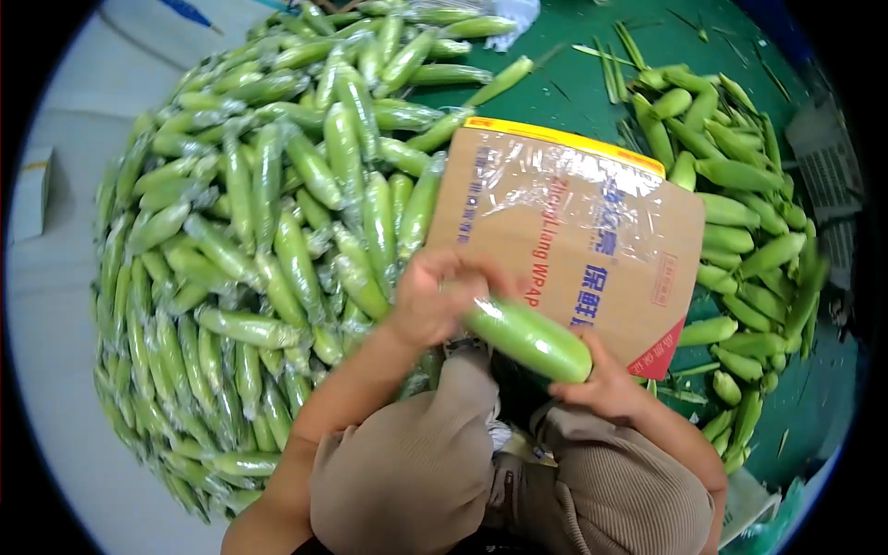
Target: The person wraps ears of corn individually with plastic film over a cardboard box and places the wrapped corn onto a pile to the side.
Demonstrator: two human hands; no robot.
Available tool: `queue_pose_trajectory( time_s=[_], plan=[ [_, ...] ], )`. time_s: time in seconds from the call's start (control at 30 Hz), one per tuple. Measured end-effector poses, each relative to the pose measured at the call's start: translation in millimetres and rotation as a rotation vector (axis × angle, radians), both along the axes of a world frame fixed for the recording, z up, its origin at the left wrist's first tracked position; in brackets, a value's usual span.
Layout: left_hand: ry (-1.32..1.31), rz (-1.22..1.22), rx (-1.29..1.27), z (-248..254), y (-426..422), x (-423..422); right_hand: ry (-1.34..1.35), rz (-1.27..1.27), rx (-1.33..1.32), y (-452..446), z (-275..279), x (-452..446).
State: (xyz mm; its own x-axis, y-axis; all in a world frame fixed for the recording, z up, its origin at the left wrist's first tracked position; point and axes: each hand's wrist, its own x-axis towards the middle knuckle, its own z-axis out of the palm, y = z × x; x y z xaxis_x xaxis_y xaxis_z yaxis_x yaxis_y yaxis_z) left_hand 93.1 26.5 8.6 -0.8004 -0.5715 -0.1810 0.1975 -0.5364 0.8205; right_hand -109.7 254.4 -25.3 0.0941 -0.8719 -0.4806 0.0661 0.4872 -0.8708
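A green ear of corn (529,340), glossy with clear film, lies slantwise between my two hands above my lap. My left hand (442,294) is at its upper left end, the fingers curled and blurred by motion. At the lower right end, my right hand (599,381) has its fingers wrapped round the corn. Just beyond the corn is a cardboard box (564,222) with a yellow edge, printed characters and clear film across its top.
A large heap of film-wrapped corn (245,328) fills the left side. Unwrapped green corn (745,217) is piled on the right, on a green surface (546,88) with loose leaf scraps. A white box (33,192) stands at the far left.
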Motion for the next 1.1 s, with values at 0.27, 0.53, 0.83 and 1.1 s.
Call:
queue_pose_trajectory(
  time_s=[0.27,0.53,0.83,1.1],
  plan=[
    [-0.069,0.407,-0.043,-8.3,15.6,-27.2,0.470,-0.222,-0.536,-87.0,32.3,29.6],
    [-1.480,-0.269,-1.393,-83.7,-88.7,104.5,1.122,-1.004,-0.177,107.8,-66.0,-167.4],
    [-0.605,0.148,-1.520,-52.2,-40.8,-0.7,1.825,-0.075,0.197,226.9,-152.5,-194.3],
    [-0.812,-0.335,-1.826,-61.8,-16.2,-48.8,1.325,-0.758,0.020,229.2,-143.7,-215.3]
  ],
)
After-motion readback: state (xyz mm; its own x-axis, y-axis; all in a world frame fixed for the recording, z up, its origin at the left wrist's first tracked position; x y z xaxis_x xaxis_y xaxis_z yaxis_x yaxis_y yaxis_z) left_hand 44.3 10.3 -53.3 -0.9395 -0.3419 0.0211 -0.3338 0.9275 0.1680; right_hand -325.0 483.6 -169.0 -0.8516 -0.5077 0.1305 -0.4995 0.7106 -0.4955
